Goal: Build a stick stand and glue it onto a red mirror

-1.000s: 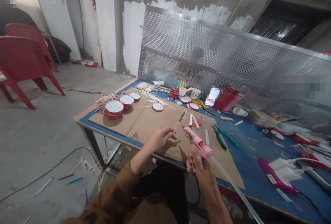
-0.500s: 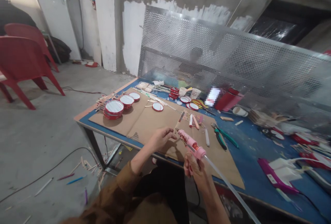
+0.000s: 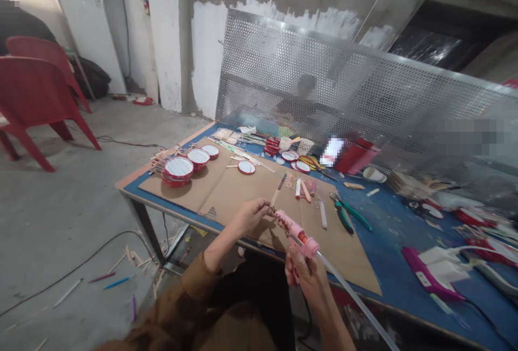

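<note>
My left hand pinches the lower end of a thin flat wooden stick, dark toward its upper end. In my right hand is a pink hot glue gun, held by its handle. A long clear glue stick runs out of its back. The gun's nozzle lies close to the stick's lower end, by my left fingertips; whether they touch I cannot tell. Under both hands lies a brown cardboard sheet on the blue tabletop.
Red-rimmed white discs stand in stacks at left, with a single disc mid-board. Green-handled pliers, marker pens and a purple power strip lie to the right. A perforated metal panel rises behind the table. Red chairs stand left.
The glue gun and my right hand have shifted slightly left and down. My left hand and the wooden stick have moved a touch left.
</note>
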A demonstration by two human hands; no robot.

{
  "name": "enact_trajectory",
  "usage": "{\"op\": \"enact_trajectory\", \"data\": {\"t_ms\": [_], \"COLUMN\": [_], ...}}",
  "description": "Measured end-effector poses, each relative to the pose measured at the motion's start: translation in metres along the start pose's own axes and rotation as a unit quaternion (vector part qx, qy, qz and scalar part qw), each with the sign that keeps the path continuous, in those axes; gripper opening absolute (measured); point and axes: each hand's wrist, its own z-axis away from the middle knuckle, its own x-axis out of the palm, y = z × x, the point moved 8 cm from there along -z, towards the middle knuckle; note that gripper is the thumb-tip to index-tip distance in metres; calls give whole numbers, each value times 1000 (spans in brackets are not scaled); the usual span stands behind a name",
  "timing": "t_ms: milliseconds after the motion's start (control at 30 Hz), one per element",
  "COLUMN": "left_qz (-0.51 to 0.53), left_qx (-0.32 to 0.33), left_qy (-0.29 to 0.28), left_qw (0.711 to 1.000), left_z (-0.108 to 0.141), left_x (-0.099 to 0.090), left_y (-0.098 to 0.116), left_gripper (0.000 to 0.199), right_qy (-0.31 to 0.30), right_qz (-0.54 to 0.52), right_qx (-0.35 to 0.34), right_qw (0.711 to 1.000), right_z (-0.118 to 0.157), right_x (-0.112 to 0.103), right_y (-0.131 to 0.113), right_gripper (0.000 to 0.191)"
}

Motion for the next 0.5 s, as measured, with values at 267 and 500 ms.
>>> {"op": "enact_trajectory", "data": {"t_ms": [267,500], "left_qz": [5,-25], "left_qx": [-17,-34], "left_qy": [3,31], "left_qw": [1000,999], "left_z": [0,-1], "left_x": [-1,-4], "left_y": [0,-3], "left_gripper": [24,20], "right_qy": [-2,-25], "right_qz": [-21,-88], "right_qx": [10,3], "right_qw": [1000,996], "right_z": [2,9], "right_x": [0,-2], "right_y": [13,16], "right_gripper": [65,58]}}
